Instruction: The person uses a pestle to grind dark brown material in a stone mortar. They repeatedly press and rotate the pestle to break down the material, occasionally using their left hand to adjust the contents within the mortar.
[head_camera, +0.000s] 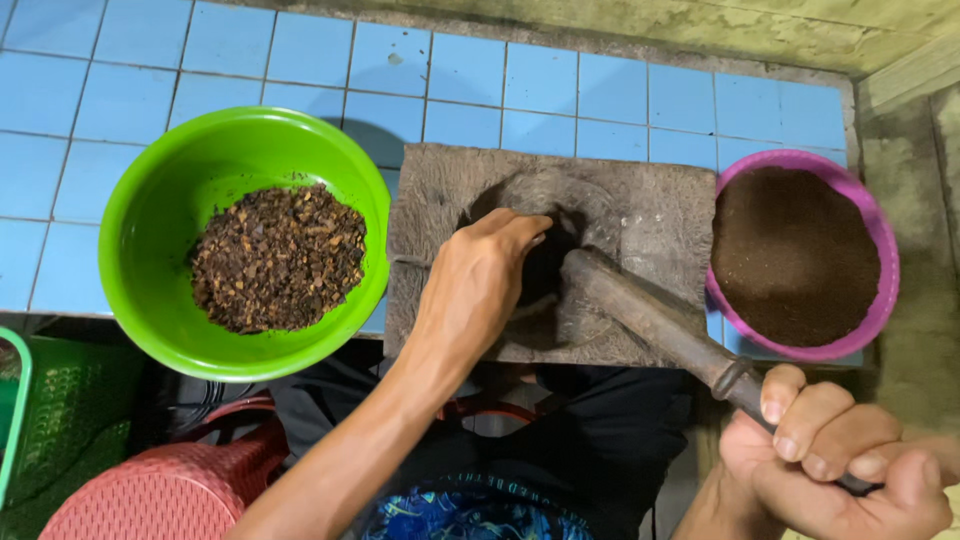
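At the far left edge a green plastic basket (40, 420) stands below the counter, and beside it, lower down, sits a red woven plastic stool (165, 490). Above them a bright green bowl (150, 200) rests on the blue tiled counter (560, 80), its near side hanging over the counter's edge. Inside lies a heap of coarse dark brown chunks (278, 257), piled toward the bowl's right half.

Just right of the bowl, touching or nearly touching its rim, a grey stone mortar block (650, 200) sits on the tiles. The person's left hand (475, 285) reaches into its dark hollow (548, 265), fingers held close together and curved down into the pit; the tips are hidden in shadow, so whether they pinch anything cannot be told.

A heavy wooden pestle (650, 320) lies slanted across the block, its thick head resting at the hollow's right rim just beside the left hand, its shaft running down to the lower right. The right hand (840, 470) wraps the narrow handle end, all fingers folded tightly around it, off the block's near corner.

At the right a pink bowl (885, 250) stands just beside the block, filled nearly to the brim with fine dark brown powder (795, 255).
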